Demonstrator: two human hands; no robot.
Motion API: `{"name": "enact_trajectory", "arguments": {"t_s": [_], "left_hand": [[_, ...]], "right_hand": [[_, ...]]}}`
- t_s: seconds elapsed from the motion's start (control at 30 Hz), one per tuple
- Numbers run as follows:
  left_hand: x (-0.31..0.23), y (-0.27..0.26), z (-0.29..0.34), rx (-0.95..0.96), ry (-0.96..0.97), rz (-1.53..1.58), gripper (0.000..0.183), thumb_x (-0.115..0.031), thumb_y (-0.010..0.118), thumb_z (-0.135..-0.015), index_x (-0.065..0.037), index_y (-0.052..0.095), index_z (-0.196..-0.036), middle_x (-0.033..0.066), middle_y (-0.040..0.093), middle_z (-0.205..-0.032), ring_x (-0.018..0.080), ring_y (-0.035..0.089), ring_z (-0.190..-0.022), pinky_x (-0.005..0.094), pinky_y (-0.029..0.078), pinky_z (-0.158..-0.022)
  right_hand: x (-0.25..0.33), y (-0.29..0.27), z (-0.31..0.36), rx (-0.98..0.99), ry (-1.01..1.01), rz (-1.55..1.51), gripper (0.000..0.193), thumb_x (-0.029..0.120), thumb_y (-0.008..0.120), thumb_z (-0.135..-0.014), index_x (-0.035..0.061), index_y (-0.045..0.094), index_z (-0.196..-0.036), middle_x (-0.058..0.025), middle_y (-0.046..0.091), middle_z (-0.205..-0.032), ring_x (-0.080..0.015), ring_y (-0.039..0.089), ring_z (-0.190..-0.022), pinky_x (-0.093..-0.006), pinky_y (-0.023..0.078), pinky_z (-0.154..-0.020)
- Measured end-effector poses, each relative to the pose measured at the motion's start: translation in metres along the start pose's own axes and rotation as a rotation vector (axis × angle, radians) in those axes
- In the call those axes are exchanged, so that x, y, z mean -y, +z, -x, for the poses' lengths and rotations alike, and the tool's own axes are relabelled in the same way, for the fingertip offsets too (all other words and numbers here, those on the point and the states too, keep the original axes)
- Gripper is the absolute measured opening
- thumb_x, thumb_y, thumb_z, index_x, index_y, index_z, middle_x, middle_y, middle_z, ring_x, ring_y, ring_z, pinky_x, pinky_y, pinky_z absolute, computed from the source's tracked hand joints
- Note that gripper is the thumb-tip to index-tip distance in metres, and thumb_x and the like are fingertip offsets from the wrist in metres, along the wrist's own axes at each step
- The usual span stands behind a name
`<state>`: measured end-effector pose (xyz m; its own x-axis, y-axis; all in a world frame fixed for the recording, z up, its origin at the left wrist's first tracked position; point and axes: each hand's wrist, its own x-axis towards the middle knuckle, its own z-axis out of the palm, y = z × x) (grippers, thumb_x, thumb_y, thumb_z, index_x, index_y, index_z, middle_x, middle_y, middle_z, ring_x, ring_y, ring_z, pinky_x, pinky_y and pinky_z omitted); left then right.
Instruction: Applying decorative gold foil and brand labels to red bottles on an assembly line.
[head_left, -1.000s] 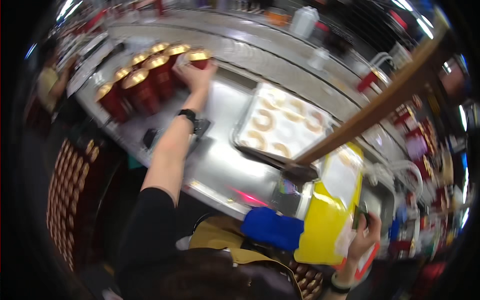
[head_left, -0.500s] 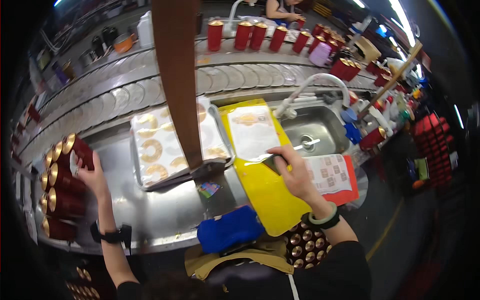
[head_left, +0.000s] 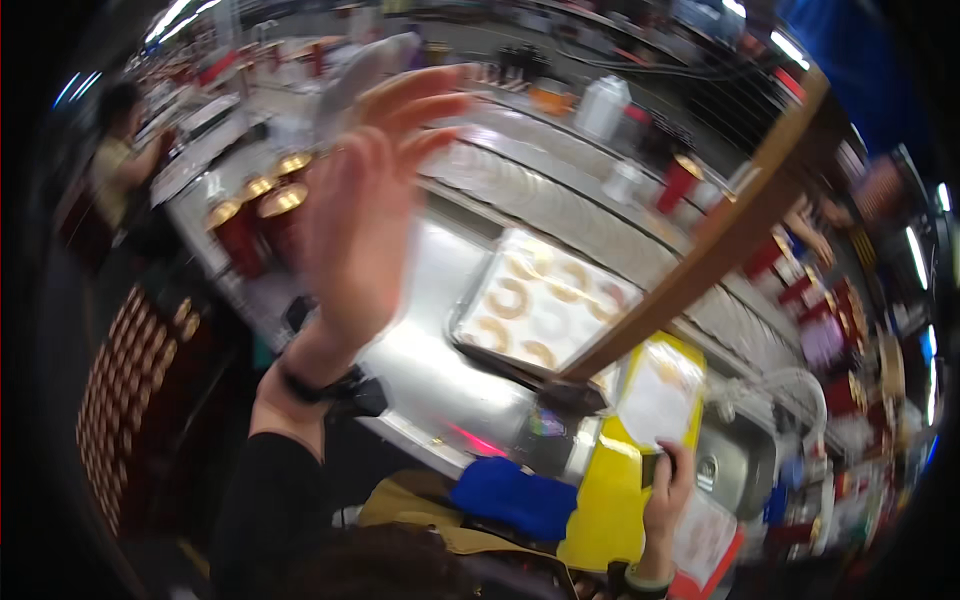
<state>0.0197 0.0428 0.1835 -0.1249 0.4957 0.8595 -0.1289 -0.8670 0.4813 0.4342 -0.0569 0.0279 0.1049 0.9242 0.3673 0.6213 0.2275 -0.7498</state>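
My left hand [head_left: 368,225] is raised at the left, smeared by motion, with its fingers stretched out and holding nothing I can see. A pale grey blurred shape [head_left: 375,75] shows behind its fingertips. Beyond the wrist stand several dark red cups with gold tops [head_left: 237,235], partly covered by the hand. At the lower right, my right hand [head_left: 665,500] is closed on a small dark object [head_left: 650,466], its kind unclear. That hand lies over the edge of a yellow sheet [head_left: 605,500], which carries a white printed paper [head_left: 660,390].
A metal tray [head_left: 465,345] holds white paper with gold ring shapes. A brown post [head_left: 690,270] crosses the steel worktop [head_left: 430,370]. Beside the yellow sheet is a sink [head_left: 735,450] with a white tap [head_left: 800,380]. A blue cloth [head_left: 515,497] lies in front. A person [head_left: 120,165] works at far left.
My view has swung left, so the worktop appears shifted right and tilted. My left hand has left the red cups and risen with fingers spread. My right hand stays by the yellow sheet.
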Motion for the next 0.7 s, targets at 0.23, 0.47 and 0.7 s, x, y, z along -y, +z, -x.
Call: {"name": "enact_trajectory", "arguments": {"t_s": [0.23, 0.47, 0.7], "left_hand": [[-0.068, 0.024, -0.017, 0.127, 0.063, 0.111, 0.064, -0.047, 0.031, -0.111, 0.006, 0.053, -0.14, 0.0233, 0.051, -0.151, 0.0304, 0.053, -0.136, 0.0427, 0.04, -0.111], [-0.107, 0.01, -0.016, 0.172, 0.125, 0.025, 0.065, -0.048, 0.031, -0.111, 0.004, 0.051, -0.142, 0.0235, 0.05, -0.15, 0.0309, 0.053, -0.137, 0.0432, 0.039, -0.112], [-0.1, 0.043, 0.012, 0.172, 0.05, 0.248, 0.066, -0.05, 0.03, -0.11, 0.003, 0.049, -0.145, 0.0236, 0.05, -0.15, 0.0313, 0.052, -0.137, 0.0437, 0.038, -0.113]], "right_hand": [[0.007, 0.008, -0.003, 0.158, 0.068, -0.078, 0.022, 0.005, 0.047, -0.103, -0.0015, 0.061, -0.117, -0.0075, 0.062, -0.105, -0.0163, 0.055, -0.095, -0.0293, 0.044, -0.089], [0.008, 0.002, 0.015, 0.057, -0.114, -0.131, 0.02, 0.004, 0.049, -0.1, -0.0028, 0.063, -0.112, -0.0113, 0.063, -0.102, -0.0217, 0.06, -0.098, -0.0331, 0.046, -0.09], [0.033, -0.004, 0.023, 0.08, -0.078, -0.077, 0.019, 0.001, 0.051, -0.099, -0.0029, 0.065, -0.11, -0.0134, 0.064, -0.101, -0.0245, 0.062, -0.097, -0.0327, 0.046, -0.09]]}}
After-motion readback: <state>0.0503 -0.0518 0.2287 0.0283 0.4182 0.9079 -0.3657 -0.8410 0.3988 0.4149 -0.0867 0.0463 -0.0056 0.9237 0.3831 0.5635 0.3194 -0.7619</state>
